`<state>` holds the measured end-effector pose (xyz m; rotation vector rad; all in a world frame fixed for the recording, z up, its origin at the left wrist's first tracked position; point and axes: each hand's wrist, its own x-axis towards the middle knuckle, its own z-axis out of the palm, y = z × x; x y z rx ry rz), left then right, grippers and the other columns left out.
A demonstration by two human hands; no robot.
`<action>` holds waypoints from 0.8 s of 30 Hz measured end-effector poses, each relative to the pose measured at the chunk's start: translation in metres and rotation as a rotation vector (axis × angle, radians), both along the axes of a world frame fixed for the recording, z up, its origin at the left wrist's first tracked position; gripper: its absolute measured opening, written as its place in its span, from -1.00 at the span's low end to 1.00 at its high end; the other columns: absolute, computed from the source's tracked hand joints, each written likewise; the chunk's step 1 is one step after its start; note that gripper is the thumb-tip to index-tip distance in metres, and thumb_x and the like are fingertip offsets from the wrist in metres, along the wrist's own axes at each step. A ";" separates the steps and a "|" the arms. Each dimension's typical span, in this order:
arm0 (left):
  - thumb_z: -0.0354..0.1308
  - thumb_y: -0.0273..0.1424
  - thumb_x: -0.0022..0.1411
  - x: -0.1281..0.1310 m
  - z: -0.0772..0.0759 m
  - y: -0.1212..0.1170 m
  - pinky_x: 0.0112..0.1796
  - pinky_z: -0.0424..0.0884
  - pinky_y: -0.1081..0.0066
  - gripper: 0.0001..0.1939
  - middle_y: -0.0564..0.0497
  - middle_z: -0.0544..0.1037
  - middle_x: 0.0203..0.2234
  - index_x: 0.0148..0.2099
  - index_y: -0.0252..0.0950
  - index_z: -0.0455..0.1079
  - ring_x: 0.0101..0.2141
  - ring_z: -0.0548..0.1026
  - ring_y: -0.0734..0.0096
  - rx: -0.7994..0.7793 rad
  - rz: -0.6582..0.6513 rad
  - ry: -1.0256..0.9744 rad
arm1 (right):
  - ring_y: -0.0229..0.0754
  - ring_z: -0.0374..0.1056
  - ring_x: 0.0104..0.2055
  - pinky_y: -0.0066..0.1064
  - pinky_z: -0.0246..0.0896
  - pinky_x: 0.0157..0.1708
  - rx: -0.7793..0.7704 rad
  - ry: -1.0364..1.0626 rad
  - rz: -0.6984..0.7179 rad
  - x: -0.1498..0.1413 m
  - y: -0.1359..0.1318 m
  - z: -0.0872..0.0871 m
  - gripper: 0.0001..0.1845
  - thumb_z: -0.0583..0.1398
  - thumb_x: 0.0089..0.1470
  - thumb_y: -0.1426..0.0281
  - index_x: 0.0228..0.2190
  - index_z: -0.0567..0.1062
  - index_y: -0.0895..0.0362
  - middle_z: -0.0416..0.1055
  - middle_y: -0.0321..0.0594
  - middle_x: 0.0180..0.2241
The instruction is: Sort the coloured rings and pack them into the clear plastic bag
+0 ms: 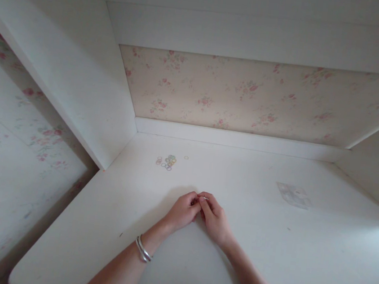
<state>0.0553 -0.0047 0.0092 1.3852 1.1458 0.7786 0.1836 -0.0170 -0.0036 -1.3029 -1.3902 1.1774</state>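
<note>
My left hand (185, 211) and my right hand (214, 217) meet fingertip to fingertip low over the middle of the white desk (233, 173). Both are closed, the thumbs and index fingers pinched together. Whatever lies between the fingertips is hidden or too small to name. Silver bangles (143, 249) circle my left wrist. Beyond my left hand lies a loose cluster of small, thin coloured rings (170, 160), perhaps elastic bands. One single pale ring (186, 158) rests a little to the right of the cluster.
A clear plastic bag (293, 195) lies flat at the right. Small dark specks, one a thin brown sliver (120, 234), mark the desk. A white side panel (82, 67) rises at the left, and a low ledge (237, 138) runs along the floral back wall (204, 94).
</note>
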 end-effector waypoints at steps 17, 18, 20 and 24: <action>-0.03 -0.24 0.21 -0.001 -0.001 0.001 -0.55 0.15 0.50 -0.75 0.13 0.32 -0.67 -0.31 -0.32 0.32 -0.60 0.27 0.51 0.047 0.001 0.060 | -0.23 0.29 -0.43 -0.42 0.16 -0.44 0.017 -0.005 0.013 0.000 0.000 0.000 -0.57 0.04 0.09 0.05 -0.20 0.45 0.09 0.41 -0.26 -0.46; -0.03 -0.24 0.21 -0.001 -0.001 0.001 -0.54 0.15 0.50 -0.75 0.13 0.32 -0.67 -0.30 -0.32 0.33 -0.60 0.27 0.50 0.048 0.001 0.061 | -0.23 0.29 -0.43 -0.42 0.16 -0.44 0.017 -0.005 0.014 0.000 0.000 0.000 -0.58 0.04 0.10 0.06 -0.20 0.44 0.09 0.41 -0.26 -0.45; -0.03 -0.24 0.21 -0.001 -0.001 0.001 -0.53 0.16 0.50 -0.75 0.13 0.32 -0.67 -0.29 -0.32 0.33 -0.60 0.27 0.51 0.042 -0.001 0.057 | -0.23 0.29 -0.43 -0.43 0.16 -0.45 0.019 -0.004 0.013 0.000 0.000 0.000 -0.59 0.04 0.10 0.07 -0.21 0.45 0.08 0.41 -0.27 -0.46; -0.03 -0.24 0.21 0.000 0.000 0.001 -0.55 0.15 0.50 -0.75 0.15 0.31 -0.68 -0.28 -0.32 0.33 -0.61 0.26 0.51 0.023 -0.003 0.036 | -0.23 0.28 -0.45 -0.43 0.14 -0.47 0.012 -0.008 0.010 0.000 0.000 0.000 -0.59 0.04 0.09 0.06 -0.21 0.45 0.07 0.40 -0.28 -0.48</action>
